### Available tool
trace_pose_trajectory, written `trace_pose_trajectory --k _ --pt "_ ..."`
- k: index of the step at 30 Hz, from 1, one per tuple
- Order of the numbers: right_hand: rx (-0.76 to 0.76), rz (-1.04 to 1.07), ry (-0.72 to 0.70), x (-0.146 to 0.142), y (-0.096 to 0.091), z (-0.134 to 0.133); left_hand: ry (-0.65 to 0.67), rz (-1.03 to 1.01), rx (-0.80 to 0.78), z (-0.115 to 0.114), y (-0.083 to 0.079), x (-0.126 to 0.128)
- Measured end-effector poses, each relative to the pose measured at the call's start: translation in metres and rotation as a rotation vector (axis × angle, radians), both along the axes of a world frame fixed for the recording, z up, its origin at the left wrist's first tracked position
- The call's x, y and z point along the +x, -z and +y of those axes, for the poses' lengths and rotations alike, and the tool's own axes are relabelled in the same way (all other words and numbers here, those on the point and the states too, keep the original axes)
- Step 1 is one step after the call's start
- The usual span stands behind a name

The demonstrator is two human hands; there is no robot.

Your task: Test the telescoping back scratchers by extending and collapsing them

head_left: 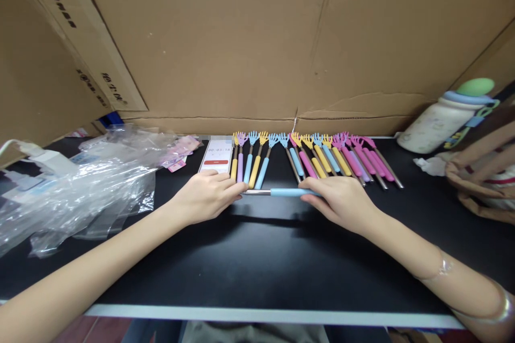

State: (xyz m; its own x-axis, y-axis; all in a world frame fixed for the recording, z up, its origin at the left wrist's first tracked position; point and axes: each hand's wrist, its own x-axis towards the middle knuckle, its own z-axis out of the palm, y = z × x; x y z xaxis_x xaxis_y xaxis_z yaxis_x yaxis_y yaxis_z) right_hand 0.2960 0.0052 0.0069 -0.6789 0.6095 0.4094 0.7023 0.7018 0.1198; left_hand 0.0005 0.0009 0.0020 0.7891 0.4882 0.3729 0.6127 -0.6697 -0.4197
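A back scratcher (286, 192) with a light blue handle and a metal rod lies level between my two hands, just above the black table. My left hand (211, 193) is closed round its rod end, which the fingers hide. The handle's other end sits in the grip of my right hand (344, 198). Behind my hands, a small row of yellow, purple and blue back scratchers (253, 171) points its claw heads to the back. Further right lies a denser group of pink, blue, yellow and purple back scratchers (332, 158), with some metal rods showing below the handles.
Clear plastic bags (92, 187) heap up on the left beside a white plug-like device (50, 163). A phone (215, 154) showing a timer lies behind my left hand. At the right are a leaning bottle (440, 123) and a brown bag (483, 171). Cardboard (241, 37) walls the back.
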Motion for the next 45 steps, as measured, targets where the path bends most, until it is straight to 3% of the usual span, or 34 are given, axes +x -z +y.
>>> trace_pose_trajectory --k 5,25,28,34,40,45 --pt "-0.096 0.007 0.008 -0.002 0.002 -0.001 -0.005 -0.035 0.014 -0.004 0.000 0.002" --pt "-0.845 0.369 0.030 -0.011 0.000 -0.007 0.016 -0.105 -0.043 -0.011 0.001 0.008" --pt "-0.838 0.346 0.042 -0.012 0.000 -0.008 0.016 -0.088 -0.061 -0.012 0.002 0.009" --pt "-0.682 0.257 0.077 -0.010 -0.001 -0.011 0.002 -0.079 -0.071 -0.009 0.004 0.010" --pt "-0.588 0.205 0.000 -0.010 -0.002 -0.011 0.003 -0.041 -0.038 -0.008 0.001 0.007" --pt "-0.403 0.120 -0.001 -0.008 0.000 -0.010 0.002 -0.054 -0.101 -0.007 0.005 0.007"
